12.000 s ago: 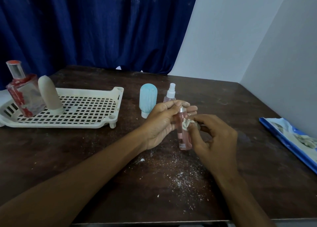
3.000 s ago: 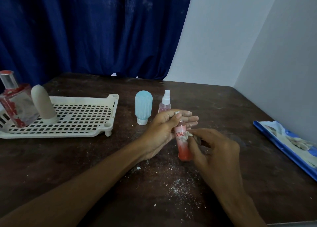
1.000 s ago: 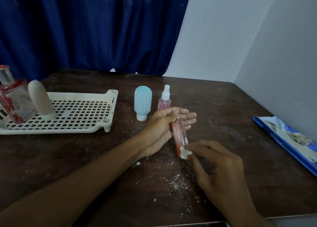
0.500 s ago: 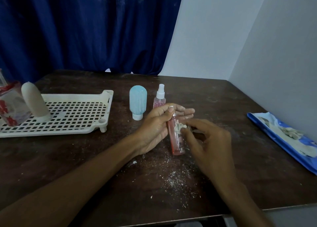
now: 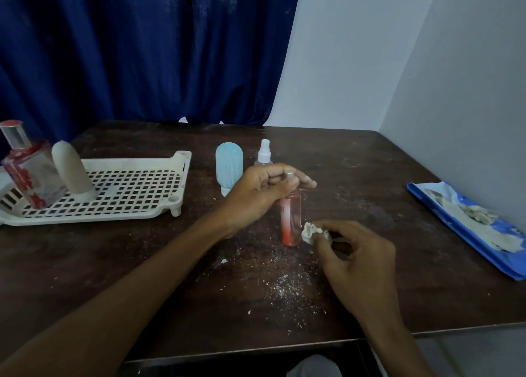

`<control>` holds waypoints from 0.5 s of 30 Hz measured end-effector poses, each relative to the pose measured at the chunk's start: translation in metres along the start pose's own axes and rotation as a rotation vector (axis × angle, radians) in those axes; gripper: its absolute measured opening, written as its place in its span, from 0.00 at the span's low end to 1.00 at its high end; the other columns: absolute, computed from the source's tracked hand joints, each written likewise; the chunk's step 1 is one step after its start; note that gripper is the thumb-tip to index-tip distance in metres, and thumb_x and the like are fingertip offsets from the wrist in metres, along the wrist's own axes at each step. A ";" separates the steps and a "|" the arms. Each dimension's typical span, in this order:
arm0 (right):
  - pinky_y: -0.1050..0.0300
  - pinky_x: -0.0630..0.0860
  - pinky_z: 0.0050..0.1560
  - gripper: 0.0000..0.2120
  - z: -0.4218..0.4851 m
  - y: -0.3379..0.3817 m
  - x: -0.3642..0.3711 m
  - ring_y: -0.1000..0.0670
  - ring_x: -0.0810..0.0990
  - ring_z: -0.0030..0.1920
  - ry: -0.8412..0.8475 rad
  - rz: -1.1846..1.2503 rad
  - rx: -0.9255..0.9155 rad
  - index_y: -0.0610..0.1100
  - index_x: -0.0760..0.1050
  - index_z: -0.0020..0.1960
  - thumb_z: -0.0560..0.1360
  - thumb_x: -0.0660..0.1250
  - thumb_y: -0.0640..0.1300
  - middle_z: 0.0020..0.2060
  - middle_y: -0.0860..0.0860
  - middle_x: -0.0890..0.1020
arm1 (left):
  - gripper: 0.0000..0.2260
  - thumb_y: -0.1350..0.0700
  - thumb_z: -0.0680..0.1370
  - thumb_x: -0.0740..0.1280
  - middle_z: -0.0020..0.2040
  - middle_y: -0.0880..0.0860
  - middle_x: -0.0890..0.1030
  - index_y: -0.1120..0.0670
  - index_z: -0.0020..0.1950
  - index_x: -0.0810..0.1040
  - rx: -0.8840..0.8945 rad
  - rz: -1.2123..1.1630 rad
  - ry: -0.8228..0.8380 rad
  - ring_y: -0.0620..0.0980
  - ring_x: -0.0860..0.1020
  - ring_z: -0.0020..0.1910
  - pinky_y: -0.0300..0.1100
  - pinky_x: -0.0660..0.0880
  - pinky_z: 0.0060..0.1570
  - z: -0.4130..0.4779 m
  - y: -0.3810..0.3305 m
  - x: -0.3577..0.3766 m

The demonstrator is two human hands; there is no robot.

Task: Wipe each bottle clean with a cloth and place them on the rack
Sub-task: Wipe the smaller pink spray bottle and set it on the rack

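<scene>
Your left hand (image 5: pixel 257 194) is clamped on the top of the pink bottle (image 5: pixel 291 220), fingers wrapped round its silver cap, and the bottle stands upright with its base on the dark table (image 5: pixel 370 183), near the middle. Your right hand (image 5: pixel 358 265) sits just to the right of it, thumb and fingertips pinched together on a small crumpled cloth (image 5: pixel 311 232). That cloth is right at the lower part of the bottle; whether it is touching the plastic you cannot tell from here.

Behind your left hand, a light blue bottle (image 5: pixel 229 167) stands on its cap, and beside it a little spray bottle (image 5: pixel 264 154) with a white nozzle pokes up above your knuckles. Over on the left, the cream rack (image 5: pixel 136 194) already carries two: a square glass bottle (image 5: pixel 27 167) with red markings at the far left end, and a rounded beige bottle (image 5: pixel 72 175) just beside it.

White crumbs (image 5: pixel 284 285) are scattered on the table in front of you. A blue packet (image 5: pixel 466 228) lies by the right wall.
</scene>
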State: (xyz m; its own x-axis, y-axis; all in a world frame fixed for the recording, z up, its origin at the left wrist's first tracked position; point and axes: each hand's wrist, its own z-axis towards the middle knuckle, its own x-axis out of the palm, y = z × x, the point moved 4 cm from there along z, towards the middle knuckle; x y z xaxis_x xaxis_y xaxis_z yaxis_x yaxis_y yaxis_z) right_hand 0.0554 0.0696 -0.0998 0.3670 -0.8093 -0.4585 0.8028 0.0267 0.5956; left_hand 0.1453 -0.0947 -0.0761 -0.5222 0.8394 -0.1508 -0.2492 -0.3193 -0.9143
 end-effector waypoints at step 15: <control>0.76 0.73 0.40 0.13 -0.005 0.005 0.001 0.62 0.81 0.41 0.031 0.051 -0.006 0.50 0.84 0.47 0.70 0.73 0.32 0.40 0.60 0.82 | 0.10 0.51 0.74 0.76 0.48 0.49 0.86 0.53 0.53 0.86 0.074 0.402 -0.324 0.48 0.83 0.44 0.48 0.82 0.46 -0.021 -0.013 -0.011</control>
State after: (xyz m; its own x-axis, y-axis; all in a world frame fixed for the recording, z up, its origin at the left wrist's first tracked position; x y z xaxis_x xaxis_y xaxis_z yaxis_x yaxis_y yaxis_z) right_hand 0.0625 0.0717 -0.1007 0.4224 -0.7881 -0.4478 0.7855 0.0717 0.6147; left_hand 0.1712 -0.0911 -0.0705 -0.8109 0.4687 -0.3502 -0.0276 -0.6285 -0.7773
